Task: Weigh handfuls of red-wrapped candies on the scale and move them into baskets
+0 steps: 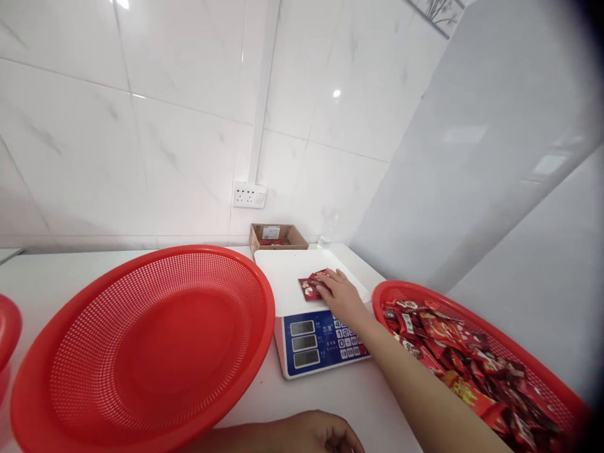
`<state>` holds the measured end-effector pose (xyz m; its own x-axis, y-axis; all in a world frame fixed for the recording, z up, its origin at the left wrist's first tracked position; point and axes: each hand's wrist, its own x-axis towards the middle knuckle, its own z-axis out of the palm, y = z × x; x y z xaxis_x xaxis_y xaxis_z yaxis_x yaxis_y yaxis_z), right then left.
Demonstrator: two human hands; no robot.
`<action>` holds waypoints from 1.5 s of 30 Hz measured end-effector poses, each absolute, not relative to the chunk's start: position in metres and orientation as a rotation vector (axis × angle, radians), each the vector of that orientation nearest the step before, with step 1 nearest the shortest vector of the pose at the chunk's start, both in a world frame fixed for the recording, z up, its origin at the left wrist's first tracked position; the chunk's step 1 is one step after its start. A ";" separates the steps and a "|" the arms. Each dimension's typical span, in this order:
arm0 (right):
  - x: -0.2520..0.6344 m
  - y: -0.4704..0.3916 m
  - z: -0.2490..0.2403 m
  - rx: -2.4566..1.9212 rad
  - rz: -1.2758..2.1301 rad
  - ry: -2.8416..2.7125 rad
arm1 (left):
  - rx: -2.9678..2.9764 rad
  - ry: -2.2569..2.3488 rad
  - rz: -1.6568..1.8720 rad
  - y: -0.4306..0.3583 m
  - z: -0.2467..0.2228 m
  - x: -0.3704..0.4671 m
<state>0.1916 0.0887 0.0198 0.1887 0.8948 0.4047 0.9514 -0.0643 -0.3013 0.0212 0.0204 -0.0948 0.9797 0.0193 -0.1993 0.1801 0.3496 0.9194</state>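
Note:
My right hand (340, 296) reaches over the white pan (278, 269) of an electronic scale, its fingers closed on small red snack packets (309, 289). The packets lie at the pan's front, partly covered by my fingers. Below the pan is the scale's blue panel (325, 343), with three displays and a keypad; the digits are too faint to read. My left hand (323, 433) is low at the bottom edge, in front of the scale. Its fingers are loosely bent and slightly apart, nothing visible in them, with part of the hand cut off by the frame.
A big red plastic basket (174, 340) with a bare bottom stands left of the scale. To the right, a red basket (401, 286) holds many red snack packets (453, 340). Behind the scale are a cardboard box (297, 236) and a clear plastic bottle (327, 233). Another red rim (8, 327) shows far left.

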 end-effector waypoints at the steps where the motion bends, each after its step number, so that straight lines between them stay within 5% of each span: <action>1: 0.190 0.082 0.019 -1.951 -0.185 -1.666 | 1.206 0.185 -0.113 0.021 -0.097 0.022; 5: 0.177 0.030 0.008 -1.789 -0.233 -1.348 | 1.241 0.193 -0.086 0.020 -0.099 0.022; 14: 0.147 -0.059 -0.085 -1.933 0.430 -1.064 | 1.255 0.139 -0.063 0.012 -0.076 0.011; 45: 0.150 -0.069 -0.084 -1.696 0.426 -1.065 | 1.721 0.288 0.108 -0.008 -0.084 0.004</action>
